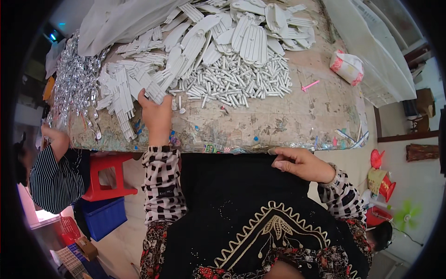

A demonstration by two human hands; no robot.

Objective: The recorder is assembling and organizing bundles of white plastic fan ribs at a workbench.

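Note:
My left hand (pixel 157 117) reaches onto the table at the edge of a heap of flat white slotted plastic pieces (pixel 125 90). Its thumb and fingers close around the end of one white slotted plastic piece (pixel 153 89). A few small white bits (pixel 180 103) lie just right of these fingers. At the table's front edge rests my right hand (pixel 302 165), its fingers stretched to the left and the thumb a little apart. Nothing shows between them. Behind the hands spreads a pile of short white rods (pixel 241 83), below larger white oval slotted panels (pixel 253 44).
Silvery shiny strands (pixel 76 79) hang at the table's left. A pink stick (pixel 310 85) and a tissue pack (pixel 347 68) lie on the right, near a white crate (pixel 376 51). Another person (pixel 55 181) sits at left by a red stool (pixel 107 176) and blue bin (pixel 104 218).

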